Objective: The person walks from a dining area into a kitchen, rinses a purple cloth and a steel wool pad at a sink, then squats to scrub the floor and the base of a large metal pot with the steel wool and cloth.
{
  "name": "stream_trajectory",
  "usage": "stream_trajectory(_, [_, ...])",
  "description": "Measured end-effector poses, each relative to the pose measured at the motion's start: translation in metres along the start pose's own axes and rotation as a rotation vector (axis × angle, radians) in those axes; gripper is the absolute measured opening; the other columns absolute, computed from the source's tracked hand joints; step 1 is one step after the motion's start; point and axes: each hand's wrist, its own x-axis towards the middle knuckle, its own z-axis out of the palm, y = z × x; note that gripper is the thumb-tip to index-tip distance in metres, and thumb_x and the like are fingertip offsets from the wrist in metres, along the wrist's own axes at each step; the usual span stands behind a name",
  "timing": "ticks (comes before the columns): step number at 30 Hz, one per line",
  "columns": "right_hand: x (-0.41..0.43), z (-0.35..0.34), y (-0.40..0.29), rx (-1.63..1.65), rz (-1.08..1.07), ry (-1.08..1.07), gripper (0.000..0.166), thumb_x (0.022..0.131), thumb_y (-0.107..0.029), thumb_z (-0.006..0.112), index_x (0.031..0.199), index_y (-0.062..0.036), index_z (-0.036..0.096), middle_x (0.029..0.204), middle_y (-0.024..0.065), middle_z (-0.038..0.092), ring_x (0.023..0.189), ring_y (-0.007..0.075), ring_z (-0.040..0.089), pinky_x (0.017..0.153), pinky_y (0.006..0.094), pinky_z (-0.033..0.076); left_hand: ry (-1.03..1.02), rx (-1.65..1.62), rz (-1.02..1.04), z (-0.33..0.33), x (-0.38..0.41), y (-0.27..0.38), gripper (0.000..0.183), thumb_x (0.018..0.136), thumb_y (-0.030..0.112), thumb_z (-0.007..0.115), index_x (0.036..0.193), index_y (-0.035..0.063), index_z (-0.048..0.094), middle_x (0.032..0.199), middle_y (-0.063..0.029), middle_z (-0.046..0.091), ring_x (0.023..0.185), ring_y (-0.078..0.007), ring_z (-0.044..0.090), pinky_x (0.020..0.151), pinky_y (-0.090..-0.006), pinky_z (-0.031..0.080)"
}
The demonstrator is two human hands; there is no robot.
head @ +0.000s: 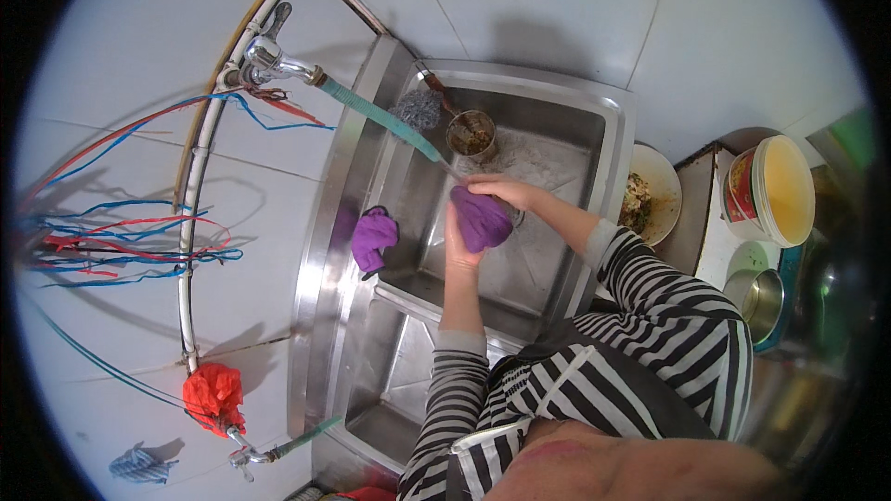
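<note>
A wet-looking purple cloth point(482, 221) is bunched between my two hands above a stainless steel sink basin point(539, 264). My left hand point(461, 245) holds it from below and the left side, its fingers mostly hidden by the fabric. Across the cloth's upper end lies my right hand point(500, 188), thumb and fingers against it. Water runs from the end of a green hose point(379, 118) onto the cloth and hands. This hose is fixed to a chrome tap point(278, 62) on the wall. Behind the cloth, a rounded rim shows partly; I cannot tell what it belongs to.
A second purple cloth point(374, 240) rests on the sink's ledge. A steel wool scrubber point(415, 110) and a strainer cup with food scraps point(472, 136) sit in the basin's far corner. To the right are a bowl of food scraps point(661, 205), a plastic bucket point(786, 191) and a metal pot point(759, 306).
</note>
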Motion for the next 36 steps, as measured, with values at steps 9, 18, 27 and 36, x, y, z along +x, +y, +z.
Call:
stream_trajectory(9, [-0.001,0.016,0.014,-0.230,-0.150,0.322,0.038,0.078,-0.031,0.068,0.102,-0.0024,0.063,0.095,0.0085,0.064,0.090,0.0204,0.060,0.083,0.0336,0.046,0.113,0.218,-0.194,0.000,-0.022,-0.009,0.052,0.083,0.029,0.066,0.124,0.0037,0.047,0.117,-0.0138,0.057,0.105,-0.0289,0.057,0.087,-0.0462,0.050])
stream_trajectory(18, [-0.018,0.024,0.021,0.008,-0.190,-0.009,0.035,0.084,-0.026,0.061,0.115,-0.0077,0.060,0.109,0.0099,0.062,0.102,0.0223,0.058,0.091,0.0325,0.044,0.165,0.193,-0.114,-0.005,-0.032,-0.003,0.051,0.073,0.011,0.059,0.122,0.0016,0.046,0.107,-0.0146,0.057,0.089,-0.0312,0.061,0.076,-0.0416,0.053])
stream_trajectory(27, [-0.020,0.042,0.015,-0.024,-0.154,0.131,0.025,0.080,-0.026,0.068,0.090,-0.0036,0.061,0.093,0.0079,0.063,0.084,0.0159,0.058,0.076,0.0300,0.048,0.173,0.169,-0.163,0.006,-0.045,0.001,0.042,0.082,0.007,0.066,0.118,-0.0017,0.048,0.102,-0.0149,0.060,0.085,-0.0292,0.063,0.071,-0.0393,0.055])
stream_trajectory(36, [0.003,0.042,0.055,-0.410,-0.220,0.231,0.023,0.075,-0.022,0.066,0.085,-0.0009,0.061,0.074,0.0074,0.062,0.073,0.0157,0.058,0.067,0.0319,0.046,0.379,1.160,0.011,-0.017,-0.027,-0.017,0.057,0.060,0.010,0.077,0.108,-0.0058,0.051,0.092,-0.0127,0.063,0.077,-0.0226,0.064,0.064,-0.0340,0.051])
